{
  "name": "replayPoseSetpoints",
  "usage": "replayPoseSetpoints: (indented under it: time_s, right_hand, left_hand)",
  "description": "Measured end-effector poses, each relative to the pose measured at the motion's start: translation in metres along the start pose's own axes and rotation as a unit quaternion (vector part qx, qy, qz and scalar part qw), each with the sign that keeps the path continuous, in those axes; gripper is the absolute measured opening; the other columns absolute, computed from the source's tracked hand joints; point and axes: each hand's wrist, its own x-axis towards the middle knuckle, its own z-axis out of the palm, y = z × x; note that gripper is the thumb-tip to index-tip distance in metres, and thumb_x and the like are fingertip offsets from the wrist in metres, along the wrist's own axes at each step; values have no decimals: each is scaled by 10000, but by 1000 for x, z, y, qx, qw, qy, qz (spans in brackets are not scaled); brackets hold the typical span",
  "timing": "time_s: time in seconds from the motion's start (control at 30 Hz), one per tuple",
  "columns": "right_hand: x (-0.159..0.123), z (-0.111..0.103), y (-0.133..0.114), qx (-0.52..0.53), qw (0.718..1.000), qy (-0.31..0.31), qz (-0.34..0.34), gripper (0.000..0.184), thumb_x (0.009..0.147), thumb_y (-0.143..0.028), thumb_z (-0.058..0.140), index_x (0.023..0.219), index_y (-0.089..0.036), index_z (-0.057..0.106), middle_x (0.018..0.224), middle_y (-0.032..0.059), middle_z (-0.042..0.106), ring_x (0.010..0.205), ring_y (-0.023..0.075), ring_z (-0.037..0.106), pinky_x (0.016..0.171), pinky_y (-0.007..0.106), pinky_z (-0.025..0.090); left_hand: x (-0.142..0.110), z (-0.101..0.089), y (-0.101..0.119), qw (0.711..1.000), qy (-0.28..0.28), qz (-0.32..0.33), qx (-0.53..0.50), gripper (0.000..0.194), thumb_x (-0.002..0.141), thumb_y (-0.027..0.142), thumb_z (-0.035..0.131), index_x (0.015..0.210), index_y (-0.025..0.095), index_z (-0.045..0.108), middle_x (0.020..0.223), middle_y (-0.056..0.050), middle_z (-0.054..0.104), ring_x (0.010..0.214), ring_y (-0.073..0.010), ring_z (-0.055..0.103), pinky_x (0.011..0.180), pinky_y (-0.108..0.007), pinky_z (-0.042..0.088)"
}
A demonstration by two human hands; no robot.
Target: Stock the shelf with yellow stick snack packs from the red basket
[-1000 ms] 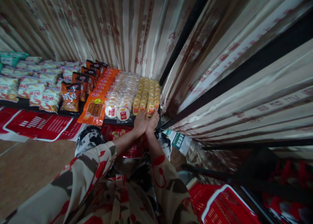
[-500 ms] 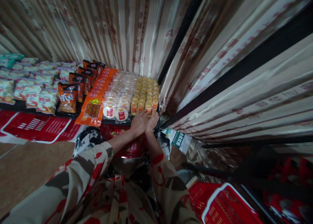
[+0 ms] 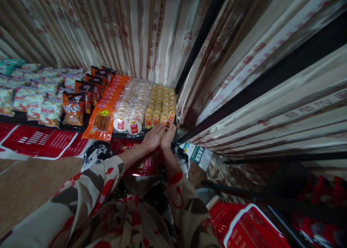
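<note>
Small yellow packaged snack cakes (image 3: 159,100) stand in tight rows at the right end of a dark shelf (image 3: 127,134). My left hand (image 3: 153,136) and my right hand (image 3: 168,135) meet at the front of these rows, side by side and touching. Their fingertips close on a front yellow snack pack (image 3: 164,118); its lower part is covered by the fingers. My thumbs are mostly hidden. Just left of the cakes lie round white wrapped crackers (image 3: 134,126) with red labels, stacked in two rows.
Orange flat snack packets (image 3: 101,121), dark-and-orange bags (image 3: 73,109) and pale snack bags (image 3: 51,112) fill the shelf leftward. A pleated curtain (image 3: 108,27) and black bars (image 3: 200,42) border it. A red basket (image 3: 244,226) is at lower right.
The front yellow pack at my fingers now sits slightly further back, more in line with its neighbours. My hands have shifted a little; the view has moved slightly.
</note>
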Motion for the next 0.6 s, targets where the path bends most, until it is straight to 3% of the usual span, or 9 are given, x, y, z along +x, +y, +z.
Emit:
replayPoseSetpoints:
  time_s: [0.1,0.23,0.43,0.6]
  right_hand:
    - [-1,-2,-4,23,1000,4,13,306,813,-171,388,1086,-132,522,1096,122,528,980,161,536,875,312,456]
    - [-2,-5,-11,-35,999,6,27,212,823,-230,438,994,-146,531,1011,113,548,981,198,515,920,367,413]
    - [-3,-8,-16,-68,996,19,50,192,830,-262,454,988,-170,512,1006,109,541,982,222,507,905,381,405]
    - [-5,-11,-12,-28,999,11,37,161,832,-271,470,946,-162,503,993,96,512,841,171,528,834,330,451]
  left_hand:
    - [-4,-1,-6,998,13,26,50,426,916,177,372,1336,146,440,1413,-73,432,1367,-213,265,1115,-406,278]
    - [-7,-3,-14,994,26,47,93,450,927,196,358,1373,142,387,1457,-70,363,1399,-234,170,1126,-447,224]
    - [-4,-5,-18,992,27,70,99,455,916,192,362,1365,125,394,1468,-84,339,1403,-239,154,1133,-466,185]
    - [-7,-4,-19,993,36,69,89,491,880,177,403,1368,119,399,1468,-96,334,1407,-256,131,1131,-487,166]
